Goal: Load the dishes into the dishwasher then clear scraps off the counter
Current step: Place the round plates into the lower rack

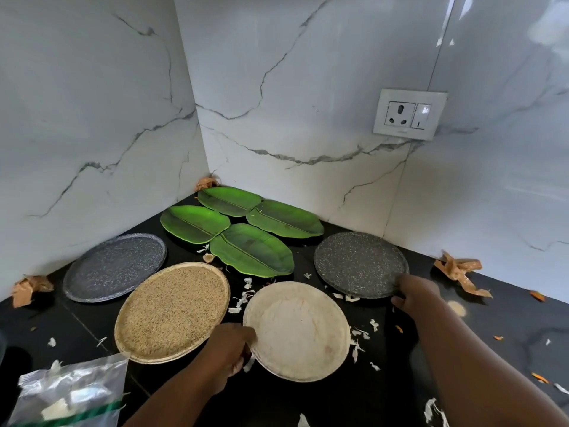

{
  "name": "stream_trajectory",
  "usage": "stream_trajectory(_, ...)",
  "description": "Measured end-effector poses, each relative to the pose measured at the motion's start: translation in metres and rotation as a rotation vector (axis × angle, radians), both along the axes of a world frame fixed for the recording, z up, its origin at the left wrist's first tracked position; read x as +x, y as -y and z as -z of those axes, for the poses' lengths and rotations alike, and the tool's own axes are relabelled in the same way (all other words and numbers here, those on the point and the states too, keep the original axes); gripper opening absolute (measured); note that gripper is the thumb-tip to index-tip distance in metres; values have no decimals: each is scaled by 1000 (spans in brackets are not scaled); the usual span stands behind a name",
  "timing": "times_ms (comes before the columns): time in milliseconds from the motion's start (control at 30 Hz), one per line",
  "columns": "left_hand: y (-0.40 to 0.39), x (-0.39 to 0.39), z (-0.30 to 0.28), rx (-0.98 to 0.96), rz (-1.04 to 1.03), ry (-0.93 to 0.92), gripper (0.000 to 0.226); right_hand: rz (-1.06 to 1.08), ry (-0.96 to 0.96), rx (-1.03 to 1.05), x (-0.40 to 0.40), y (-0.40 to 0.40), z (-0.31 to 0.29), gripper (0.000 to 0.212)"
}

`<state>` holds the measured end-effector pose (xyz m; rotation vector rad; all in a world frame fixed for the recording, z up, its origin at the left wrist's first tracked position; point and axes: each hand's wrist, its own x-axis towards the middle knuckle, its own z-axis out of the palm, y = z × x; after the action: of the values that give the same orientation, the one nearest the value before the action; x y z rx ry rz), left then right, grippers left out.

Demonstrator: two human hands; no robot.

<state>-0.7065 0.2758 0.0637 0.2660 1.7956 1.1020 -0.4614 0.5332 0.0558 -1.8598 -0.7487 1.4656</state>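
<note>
1. Nearest, the left hand [229, 349] pinches the cream plate's [297, 331] rim; the right hand [411, 292] grips the dark speckled plate's [360, 263] edge.
2. Beyond them, every dish sits on the black surface [492, 349], including the green leaf plates [246, 226], with scraps [243, 298] scattered about: loading looks barely begun.

Green leaf plates [243, 232], black counter [338, 402]

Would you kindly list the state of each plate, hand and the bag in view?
Left hand: grips the cream plate at its rim.
Right hand: grips the dark speckled plate at its rim.
Tan plate: flat, untouched.
Grey plate: flat, untouched.
Four green leaf plates: clustered, flat.
Plastic bag: crumpled.
</note>
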Motion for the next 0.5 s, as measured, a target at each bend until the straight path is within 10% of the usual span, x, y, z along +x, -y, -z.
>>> stream_trajectory(267, 20, 8, -17, 248, -138, 307, 14, 163, -726, 92, 9, 34, -17, 46)
stream_trajectory(500, 42, 15, -26, 392, -147, 551, 25, 271, -939, 262, 44, 120, -50, 55)
